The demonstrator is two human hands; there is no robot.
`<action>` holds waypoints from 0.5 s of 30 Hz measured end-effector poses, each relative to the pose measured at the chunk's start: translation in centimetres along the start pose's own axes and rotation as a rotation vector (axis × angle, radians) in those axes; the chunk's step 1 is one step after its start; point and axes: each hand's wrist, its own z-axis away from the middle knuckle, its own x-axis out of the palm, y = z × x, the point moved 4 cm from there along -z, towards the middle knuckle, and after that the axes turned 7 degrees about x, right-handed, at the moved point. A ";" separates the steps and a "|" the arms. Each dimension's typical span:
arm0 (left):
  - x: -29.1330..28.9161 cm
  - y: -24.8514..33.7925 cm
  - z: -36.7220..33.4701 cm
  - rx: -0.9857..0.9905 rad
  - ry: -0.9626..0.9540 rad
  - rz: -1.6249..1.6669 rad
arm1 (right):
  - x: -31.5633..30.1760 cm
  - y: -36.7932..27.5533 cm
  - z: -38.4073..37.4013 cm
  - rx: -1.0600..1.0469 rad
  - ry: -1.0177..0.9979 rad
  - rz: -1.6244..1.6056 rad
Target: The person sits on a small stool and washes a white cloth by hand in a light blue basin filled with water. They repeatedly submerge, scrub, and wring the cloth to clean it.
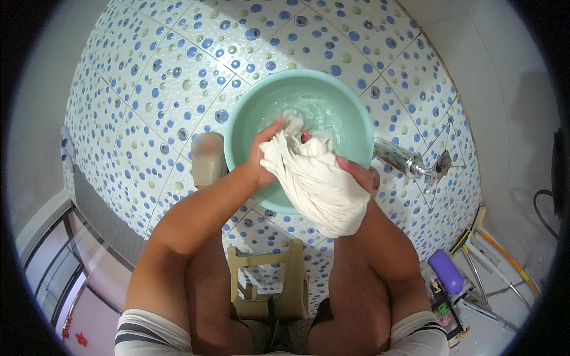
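A cream-white cloth (320,184), bunched and folded, is stretched between my two hands over a round pale green basin (233,113). My left hand (264,151) grips its upper left part, with the fingers partly hidden behind the fabric. On the other side, my right hand (358,175) holds the cloth, thumb in front. The thick lower end hangs over the basin's near rim toward my right forearm. A small end of the cloth reaches down toward the rippling water (320,101) in the basin. Whether that end touches the water I cannot tell.
Beige footwear (208,159) is left of the basin. To the right is a clear pump bottle (401,157). A beige plastic stool (267,259) stands between my legs. A purple object (445,272) and poles (504,255) are at the lower right. Dotted tiles (178,89) cover the floor.
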 end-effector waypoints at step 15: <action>-1.5 2.1 1.4 0.946 0.643 -1.379 | -9.6 -4.3 -6.0 -0.523 1.055 1.795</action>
